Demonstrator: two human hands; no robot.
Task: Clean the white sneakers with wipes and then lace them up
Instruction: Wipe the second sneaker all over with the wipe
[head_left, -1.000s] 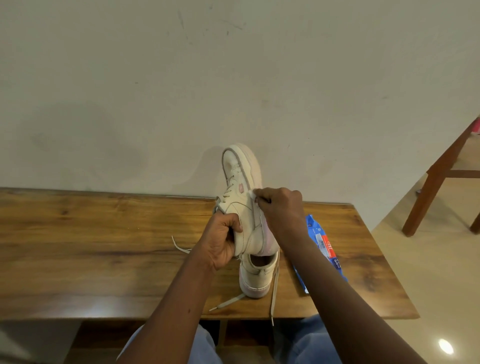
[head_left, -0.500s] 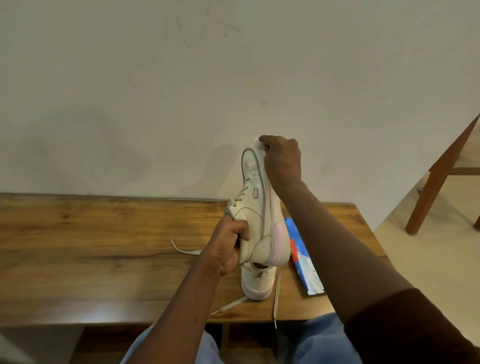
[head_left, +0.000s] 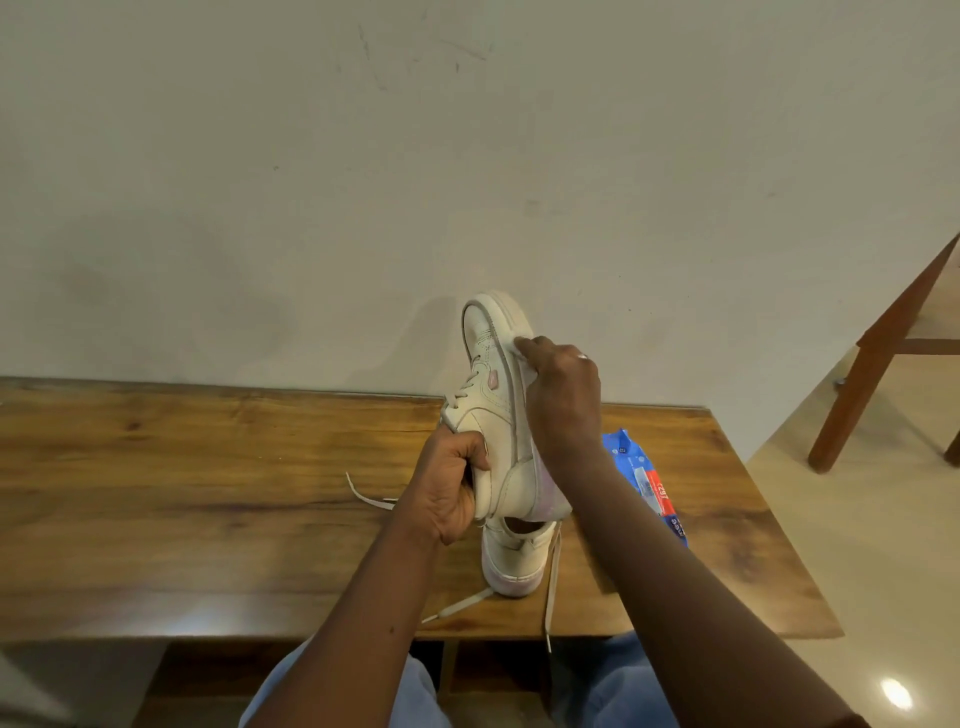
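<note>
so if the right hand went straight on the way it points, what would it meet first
The right hand presses what looks like a wipe on the held sneaker, pointing up along its side to the toe. Past the toe, the wall comes next, though depth is unclear.

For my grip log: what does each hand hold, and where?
Left hand grips the raised sneaker by its collar; right hand pinches a wipe against its midsole.

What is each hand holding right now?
Left hand: closed, gripping the raised sneaker at its collar.
Right hand: closed, apparently pinching a wipe against that sneaker's sole edge.
</note>
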